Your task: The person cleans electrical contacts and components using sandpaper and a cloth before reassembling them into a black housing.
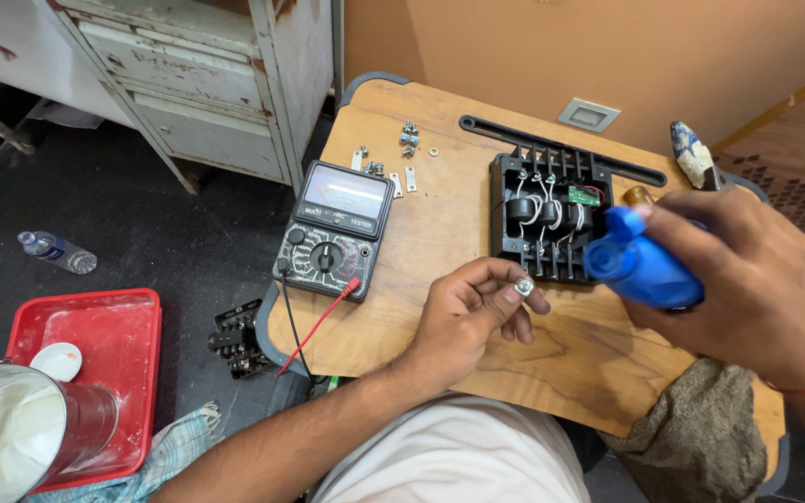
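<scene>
My left hand (pixel 472 312) pinches a small silver screw with a washer (pixel 524 287) between thumb and fingers, just in front of a black electrical unit (pixel 544 216) with coils, white wires and a small green board. My right hand (pixel 757 279) grips a blue plastic bottle (pixel 640 265), its capped end pointing left toward the screw and the unit's front edge. Both hands hover over the wooden desk board (pixel 440 233).
A black analog multimeter (pixel 333 228) with red and black leads lies left of my hand. Loose screws and small metal plates (pixel 393 154) sit at the back. Pliers (pixel 696 154) lie far right, a brown cloth (pixel 701 438) near right. On the floor: red tray (pixel 118 354), plastic container (pixel 20 428), water bottle (pixel 56 251), black part (pixel 235 340).
</scene>
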